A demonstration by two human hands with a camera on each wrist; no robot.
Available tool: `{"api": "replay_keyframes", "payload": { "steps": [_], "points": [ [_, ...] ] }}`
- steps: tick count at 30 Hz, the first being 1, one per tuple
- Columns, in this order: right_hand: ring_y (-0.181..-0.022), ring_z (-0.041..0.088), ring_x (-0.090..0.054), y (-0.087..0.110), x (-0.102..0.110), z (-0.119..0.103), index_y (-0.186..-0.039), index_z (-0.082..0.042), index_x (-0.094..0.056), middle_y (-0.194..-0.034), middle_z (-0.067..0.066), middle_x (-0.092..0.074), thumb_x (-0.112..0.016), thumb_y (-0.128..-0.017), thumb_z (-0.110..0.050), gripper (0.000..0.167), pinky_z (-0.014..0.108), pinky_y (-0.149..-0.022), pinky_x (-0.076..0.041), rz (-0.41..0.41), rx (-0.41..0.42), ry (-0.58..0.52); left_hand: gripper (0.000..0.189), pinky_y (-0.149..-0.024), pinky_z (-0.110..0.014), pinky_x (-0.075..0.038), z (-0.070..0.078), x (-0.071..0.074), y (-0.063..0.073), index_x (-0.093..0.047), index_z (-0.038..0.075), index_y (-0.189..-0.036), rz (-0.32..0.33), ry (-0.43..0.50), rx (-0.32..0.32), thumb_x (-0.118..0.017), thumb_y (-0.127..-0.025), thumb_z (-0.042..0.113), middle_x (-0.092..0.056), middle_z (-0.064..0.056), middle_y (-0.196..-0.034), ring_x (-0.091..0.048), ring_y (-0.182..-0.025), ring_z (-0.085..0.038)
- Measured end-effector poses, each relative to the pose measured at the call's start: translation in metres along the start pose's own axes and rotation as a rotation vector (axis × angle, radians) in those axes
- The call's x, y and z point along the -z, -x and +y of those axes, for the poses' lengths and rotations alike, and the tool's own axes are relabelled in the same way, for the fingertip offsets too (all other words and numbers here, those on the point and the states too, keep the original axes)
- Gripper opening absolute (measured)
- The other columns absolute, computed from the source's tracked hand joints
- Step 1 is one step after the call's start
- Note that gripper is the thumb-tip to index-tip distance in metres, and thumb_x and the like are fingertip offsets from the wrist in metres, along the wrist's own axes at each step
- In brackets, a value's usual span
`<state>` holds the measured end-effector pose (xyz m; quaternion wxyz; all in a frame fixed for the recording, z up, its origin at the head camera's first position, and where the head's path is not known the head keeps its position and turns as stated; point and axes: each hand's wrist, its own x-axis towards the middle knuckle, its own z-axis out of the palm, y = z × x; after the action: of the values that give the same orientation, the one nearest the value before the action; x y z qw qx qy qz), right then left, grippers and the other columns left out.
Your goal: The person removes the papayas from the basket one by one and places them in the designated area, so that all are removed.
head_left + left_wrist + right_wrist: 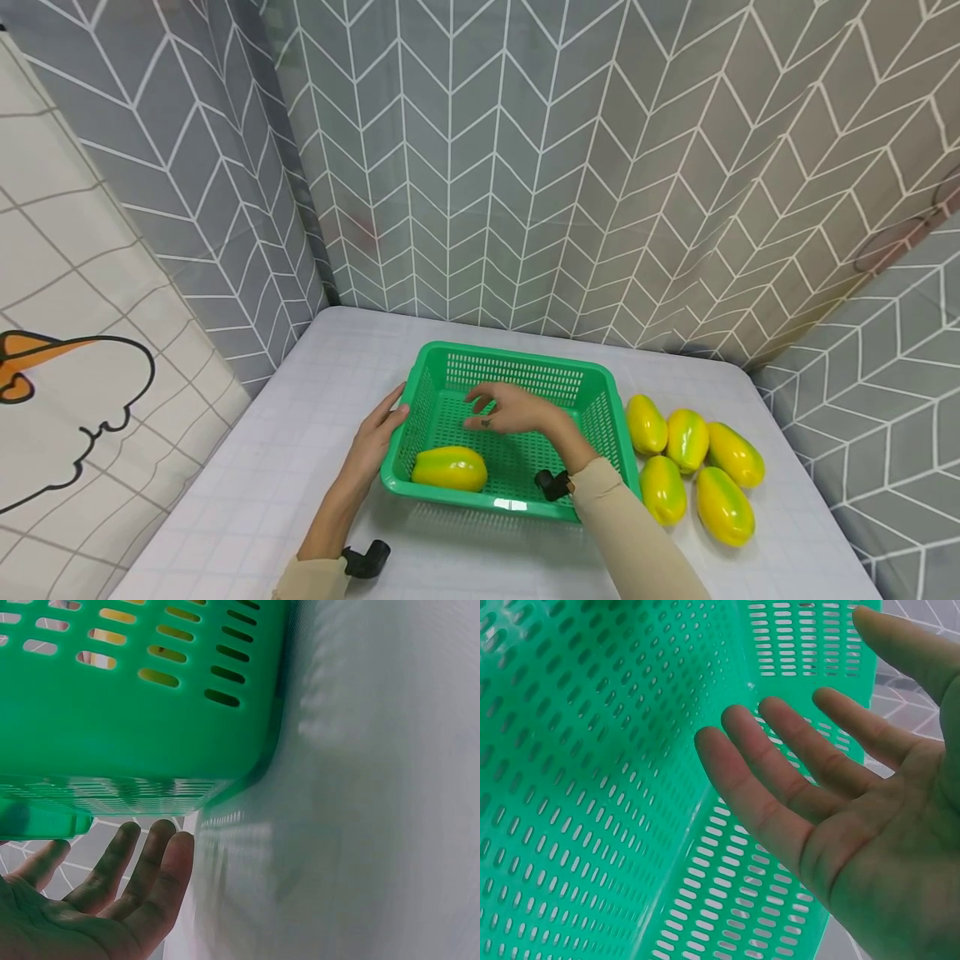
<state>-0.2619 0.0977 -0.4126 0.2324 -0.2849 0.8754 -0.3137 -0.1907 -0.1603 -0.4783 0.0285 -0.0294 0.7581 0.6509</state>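
Note:
A green plastic basket [517,506] with slotted walls stands on the table. One yellow-green papaya [450,468] lies in its near left corner. My left hand [372,437] is at the basket's left side, with the thumb by the rim and extended fingers [161,870] along the outer wall. Over the inside of the basket is my right hand [513,408], palm towards the wall in the right wrist view, its fingers [742,776] spread and holding nothing.
Several more papayas [687,442] lie in a group on the table, right of the basket. The white table [285,467] carries a faint grid pattern. Grey curtains [480,167] with white lines hang behind and at both sides.

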Motion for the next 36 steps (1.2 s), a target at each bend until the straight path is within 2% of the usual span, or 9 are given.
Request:
{"api": "replay_keyframes", "payload": {
  "steps": [10,15,23,30,36],
  "points": [
    [-0.125,0.036,-0.068,-0.009,-0.006,-0.005,-0.146,-0.004,-0.059,-0.138,0.019,-0.07,-0.071,-0.103,-0.033,0.053,0.047,-0.098,-0.061,-0.07,0.024,0.068,0.061,-0.125,-0.064,-0.037,-0.002,0.0,-0.002,-0.034,0.022,-0.168,0.002,-0.013,0.003,-0.047,-0.113,0.045,-0.032,-0.014,-0.174,-0.032,-0.16,-0.042],
    [-0.125,0.036,-0.068,-0.012,-0.008,-0.009,-0.144,-0.003,-0.06,-0.136,0.019,-0.071,-0.072,-0.102,-0.031,0.052,0.045,-0.097,-0.061,-0.081,0.049,0.07,0.062,-0.124,-0.063,-0.039,-0.002,0.0,-0.001,-0.033,0.021,-0.168,-0.009,-0.01,0.0,-0.047,-0.113,0.046,-0.034,-0.016,-0.173,-0.037,-0.157,-0.041],
    [-0.127,0.035,-0.068,-0.02,-0.013,-0.012,-0.144,-0.004,-0.062,-0.138,0.019,-0.07,-0.071,-0.102,-0.034,0.052,0.042,-0.1,-0.06,-0.119,0.064,0.094,0.061,-0.12,-0.06,-0.045,-0.002,0.0,-0.001,-0.036,0.024,-0.167,0.007,-0.019,0.019,-0.049,-0.112,0.047,-0.045,-0.018,-0.166,-0.048,-0.149,-0.038],
    [-0.127,0.032,-0.067,-0.024,-0.018,-0.017,-0.142,-0.007,-0.063,-0.136,0.016,-0.072,-0.073,-0.101,-0.035,0.05,0.042,-0.101,-0.06,-0.147,0.05,0.103,0.06,-0.121,-0.062,-0.043,-0.001,0.0,-0.001,-0.035,0.024,-0.167,-0.002,-0.009,0.012,-0.048,-0.112,0.046,-0.042,-0.018,-0.168,-0.044,-0.152,-0.04],
    [-0.126,0.027,-0.068,-0.027,-0.023,-0.019,-0.141,-0.009,-0.064,-0.135,0.013,-0.073,-0.072,-0.101,-0.038,0.051,0.035,-0.1,-0.059,-0.189,0.056,0.113,0.06,-0.121,-0.063,-0.043,-0.002,0.001,-0.001,-0.035,0.022,-0.167,-0.004,-0.012,0.003,-0.047,-0.113,0.045,-0.042,-0.02,-0.168,-0.044,-0.152,-0.041]
  ]
}}
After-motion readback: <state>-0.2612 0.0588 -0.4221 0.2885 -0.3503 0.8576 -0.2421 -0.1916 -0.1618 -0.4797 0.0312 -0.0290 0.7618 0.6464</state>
